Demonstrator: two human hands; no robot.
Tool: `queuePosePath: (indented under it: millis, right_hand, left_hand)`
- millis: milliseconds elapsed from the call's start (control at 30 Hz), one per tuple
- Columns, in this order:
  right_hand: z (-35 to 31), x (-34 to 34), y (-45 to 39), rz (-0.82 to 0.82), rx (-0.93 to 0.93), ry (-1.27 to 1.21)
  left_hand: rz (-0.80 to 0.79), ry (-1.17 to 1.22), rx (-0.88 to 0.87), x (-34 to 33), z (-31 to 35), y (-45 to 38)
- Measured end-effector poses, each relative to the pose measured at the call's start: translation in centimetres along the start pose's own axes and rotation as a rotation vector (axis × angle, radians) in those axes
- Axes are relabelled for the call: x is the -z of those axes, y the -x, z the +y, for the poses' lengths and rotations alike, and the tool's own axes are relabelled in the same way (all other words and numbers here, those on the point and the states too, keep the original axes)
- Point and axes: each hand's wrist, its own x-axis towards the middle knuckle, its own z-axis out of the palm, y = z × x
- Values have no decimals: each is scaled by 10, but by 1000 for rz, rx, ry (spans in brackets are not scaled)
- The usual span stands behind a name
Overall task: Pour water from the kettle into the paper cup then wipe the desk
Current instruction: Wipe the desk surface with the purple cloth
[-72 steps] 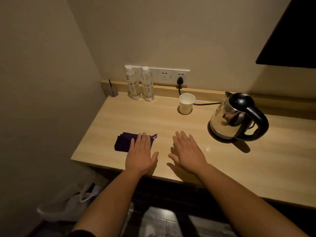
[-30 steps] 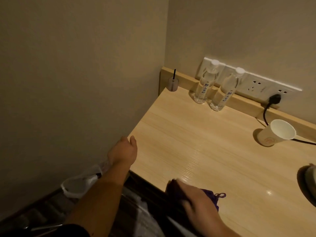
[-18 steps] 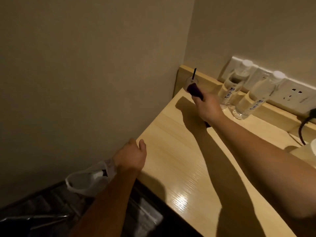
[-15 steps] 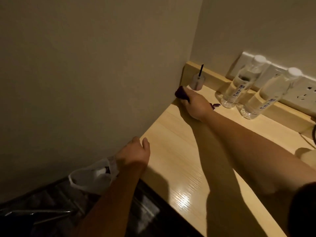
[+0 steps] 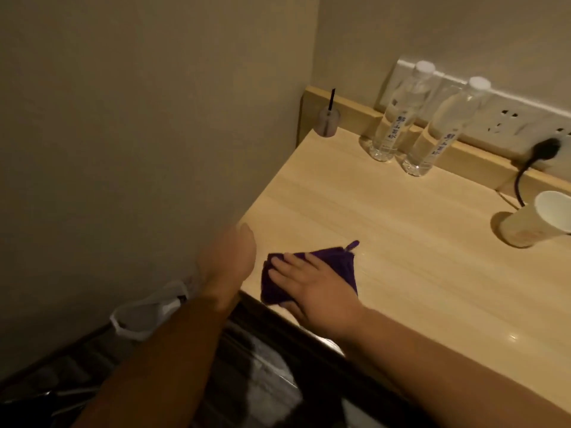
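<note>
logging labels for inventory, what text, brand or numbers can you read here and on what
Left water bottle: blue vertical label characters, too blurred to read.
Right water bottle: the same kind of blue vertical label, also too blurred to read.
Paper cup: a faint reddish mark on its side, unreadable.
Purple cloth, wall socket strip, small holder with the black stick: no text visible.

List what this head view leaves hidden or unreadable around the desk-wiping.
- Kettle: out of the head view, beyond the right edge.
- Paper cup: cut by the right edge; its contents cannot be seen.
- Purple cloth: partly covered by the right hand.
- Left hand: motion-blurred, so its grip is unclear.
- Bottle labels: too small and blurred to read.
</note>
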Motion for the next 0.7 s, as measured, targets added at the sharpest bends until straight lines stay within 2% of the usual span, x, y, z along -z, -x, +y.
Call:
queuePosePath:
  millis: [67,133,233,333,400,433,500,567,633,700]
  right_hand:
    - [-37,-13,42,-27,1,5]
    - [-64,-19,75,-30,-59,-178]
    - [-87,8,106,90,-390,-876]
    - [-81,50,118,311,-769,-1669]
    - [-55,79,114,533,-909,-1894]
    - [-37,94,109,612,-942,-1885]
    - [7,121,92,703,-920,-1680]
    - [50,137,68,699,-881,-1230]
    - [96,142,39,607,-792,-686]
    - [138,135,2,527,-613,-373]
  left_hand:
    - [0,26,3,-1,-1,-2]
    - [2,105,-4,-3,0,0]
    - [0,125,2,0,2,4]
    - [-15,95,6,2,2,3]
    - [-18,66,0,2,2,2]
    - [-17,57,-5,1,1,2]
    - [-13,57,3,-1,0,1]
    - [-2,48,10,-2,-1,2]
    - [5,41,15,-4,-2,1]
    - [21,36,9,-8,-2,-1]
